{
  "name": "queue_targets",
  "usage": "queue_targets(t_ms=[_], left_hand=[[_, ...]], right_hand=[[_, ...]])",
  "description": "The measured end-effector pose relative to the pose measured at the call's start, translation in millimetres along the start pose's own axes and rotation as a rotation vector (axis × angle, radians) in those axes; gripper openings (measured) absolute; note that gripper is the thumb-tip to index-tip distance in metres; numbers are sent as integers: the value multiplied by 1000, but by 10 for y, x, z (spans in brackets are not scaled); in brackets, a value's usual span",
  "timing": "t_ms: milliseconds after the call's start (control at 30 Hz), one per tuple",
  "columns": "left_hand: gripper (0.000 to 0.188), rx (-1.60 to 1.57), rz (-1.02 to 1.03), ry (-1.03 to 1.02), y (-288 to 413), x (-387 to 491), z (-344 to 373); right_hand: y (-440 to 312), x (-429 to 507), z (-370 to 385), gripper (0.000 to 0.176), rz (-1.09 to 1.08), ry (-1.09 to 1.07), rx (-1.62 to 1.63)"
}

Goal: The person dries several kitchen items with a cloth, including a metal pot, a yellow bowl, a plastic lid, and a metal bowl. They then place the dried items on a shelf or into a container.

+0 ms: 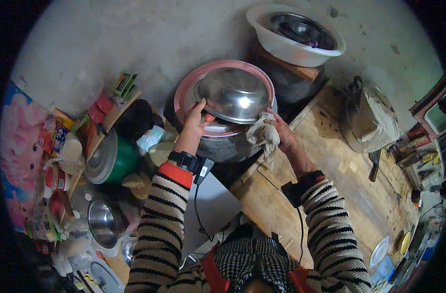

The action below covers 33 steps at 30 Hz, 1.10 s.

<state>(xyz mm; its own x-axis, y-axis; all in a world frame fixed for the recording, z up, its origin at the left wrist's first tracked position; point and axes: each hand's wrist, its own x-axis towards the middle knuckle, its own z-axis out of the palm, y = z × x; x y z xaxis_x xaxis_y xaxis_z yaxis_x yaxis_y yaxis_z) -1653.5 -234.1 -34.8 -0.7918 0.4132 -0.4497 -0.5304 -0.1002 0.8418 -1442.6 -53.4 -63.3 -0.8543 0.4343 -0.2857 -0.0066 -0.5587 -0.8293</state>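
Observation:
A stainless steel basin (234,86) is held bottom up over a larger pink-rimmed basin (181,86). My left hand (197,121) grips its near left rim, thumb on the outer wall. At the near right rim is my right hand (281,130), which holds a crumpled greyish-white cloth (265,135) against the steel. The pink-rimmed basin rests on a dark, rounded vessel (230,148); its inside is mostly hidden by the steel basin.
Behind stands a white plastic basin (296,49) with dark metal ware inside. To the right, a wooden tabletop (340,183) bears a cloth-covered pot (369,121) and a knife (373,168). A cluttered wooden shelf (94,146), green pot (126,157) and steel pot (102,223) fill the left.

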Motion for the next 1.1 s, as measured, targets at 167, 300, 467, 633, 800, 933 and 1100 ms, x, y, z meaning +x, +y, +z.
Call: queue_targets(t_ms=[167, 300, 467, 633, 800, 933, 1100], left_hand=[[32, -92, 3, -72, -31, 25, -69], [32, -196, 57, -225, -101, 0, -230], [29, -198, 0, -201, -114, -75, -226], [37, -132, 31, -101, -90, -174, -122], [27, -244, -146, -128, -189, -313, -121], [21, -260, -146, -163, -197, -292, -69], [18, -244, -76, -147, -141, -121, 43]], right_hand=[[-52, -93, 83, 57, -31, 22, -19], [-95, -162, 151, 49, -60, -14, -12], [-138, -119, 187, 35, -32, -27, 79], [-158, -44, 134, 31, -8, -31, 121], [-131, 11, 106, 31, -7, -61, 124], [-139, 59, 146, 33, 40, -49, 91], [-153, 88, 246, 38, -13, -30, 88]])
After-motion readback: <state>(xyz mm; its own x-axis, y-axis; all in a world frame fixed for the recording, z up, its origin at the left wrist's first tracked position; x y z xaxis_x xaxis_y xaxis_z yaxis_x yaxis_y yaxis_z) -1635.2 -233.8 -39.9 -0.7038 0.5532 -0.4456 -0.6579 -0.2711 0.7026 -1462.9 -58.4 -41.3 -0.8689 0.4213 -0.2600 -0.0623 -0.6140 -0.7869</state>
